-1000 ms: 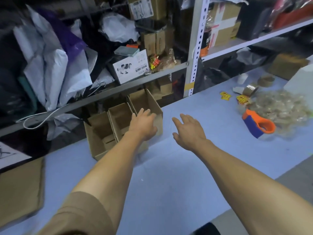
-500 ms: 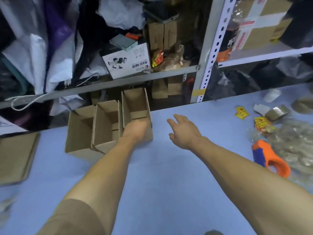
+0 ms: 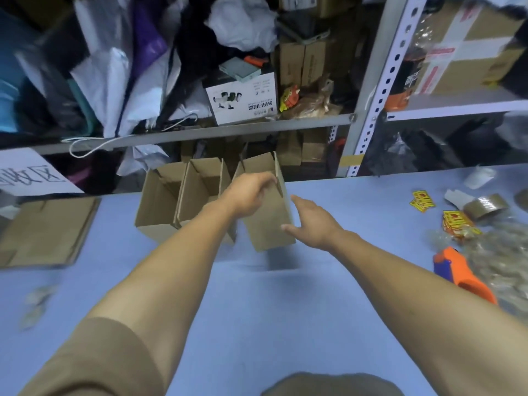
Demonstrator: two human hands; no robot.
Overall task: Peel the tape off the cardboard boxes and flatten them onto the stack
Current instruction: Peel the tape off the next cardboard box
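Note:
Three open cardboard boxes stand at the far edge of the blue table. My left hand (image 3: 248, 192) grips the top edge of the rightmost box (image 3: 268, 224), which is lifted and tilted above the table with a shadow under it. My right hand (image 3: 313, 221) is spread open beside that box, its fingers touching or almost touching its right side. The middle box (image 3: 200, 184) and the left box (image 3: 158, 195) stay on the table. A stack of flattened cardboard (image 3: 45, 230) lies at the left.
Metal shelving (image 3: 368, 110) packed with bags and boxes rises behind the table. At the right lie an orange and blue tape dispenser (image 3: 463, 272), a heap of peeled clear tape (image 3: 503, 258), a brown tape roll (image 3: 485, 207) and yellow stickers (image 3: 423, 199).
My left hand has taken hold of the rightmost box and raised it off the table toward me. My right hand has moved in to the box's side. The camera has shifted.

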